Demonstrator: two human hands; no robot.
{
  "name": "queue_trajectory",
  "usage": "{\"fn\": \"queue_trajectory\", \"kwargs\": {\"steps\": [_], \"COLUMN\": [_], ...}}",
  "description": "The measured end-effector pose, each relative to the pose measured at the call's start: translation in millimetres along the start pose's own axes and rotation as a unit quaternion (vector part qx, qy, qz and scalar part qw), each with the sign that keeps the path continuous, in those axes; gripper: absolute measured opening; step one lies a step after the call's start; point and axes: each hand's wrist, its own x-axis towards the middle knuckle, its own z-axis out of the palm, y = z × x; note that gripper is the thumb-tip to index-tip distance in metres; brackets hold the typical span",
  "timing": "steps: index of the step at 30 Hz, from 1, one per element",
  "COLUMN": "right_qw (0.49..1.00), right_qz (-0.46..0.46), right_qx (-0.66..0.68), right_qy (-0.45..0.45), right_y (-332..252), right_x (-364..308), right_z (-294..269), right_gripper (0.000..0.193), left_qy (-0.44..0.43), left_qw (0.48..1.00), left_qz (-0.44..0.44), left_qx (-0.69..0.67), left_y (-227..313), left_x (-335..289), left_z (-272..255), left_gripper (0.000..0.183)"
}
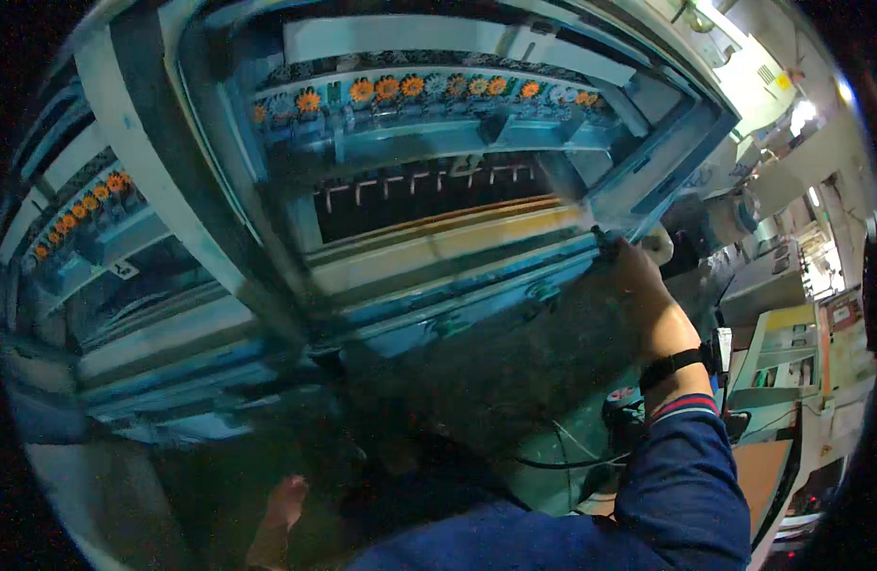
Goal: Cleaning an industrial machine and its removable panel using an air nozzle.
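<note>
My right hand (636, 268) reaches forward to the right end of a large machine's opening, its fingers closed around a small dark tool (605, 238) with a short tip. A faint whitish haze lies just beyond that tip. What the tool is exactly, I cannot make out. Beside the hand sits a rounded white part (658, 246). My left hand (288, 500) hangs low at the left, dim and smeared, away from the machine; its fingers cannot be told apart. Inside the machine runs a row of orange toothed wheels (386, 88), above a pale ledge (438, 236).
A thick pale upright (153, 162) divides the machine, with a second row of orange wheels (87, 205) to its left. Small metal hooks (396, 186) line the dark slot. A black hose or cable (572, 464) crosses low at right, near a green-white cabinet (776, 352).
</note>
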Motion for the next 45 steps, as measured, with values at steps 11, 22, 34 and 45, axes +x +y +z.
{"fn": "queue_trajectory", "kwargs": {"steps": [11, 22, 34, 45], "right_qw": [0.985, 0.989, 0.982, 0.975], "right_qz": [0.118, 0.045, 0.006, -0.082], "right_qx": [0.101, 0.137, 0.147, 0.141], "right_qy": [0.071, 0.021, 0.118, 0.148], "right_y": [-2.5, -120.8, -50.4, -50.9], "right_x": [-107.2, -236.7, -275.5, -331.6], "right_z": [-12.7, -71.5, -70.2, -68.7], "right_gripper": [0.086, 0.070, 0.060, 0.063], "left_qy": [0.018, -0.008, 0.023, 0.081], "left_qw": [0.930, 0.851, 0.849, 0.777], "left_qz": [0.099, 0.033, 0.101, 0.060], "left_qx": [0.354, 0.523, 0.519, 0.621], "left_y": [70.7, 74.5, 17.4, -42.4], "left_x": [-22.1, -36.1, -103.7, -238.1], "left_z": [-18.2, -83.6, -3.5, 50.1], "left_gripper": [0.038, 0.036, 0.044, 0.051]}}
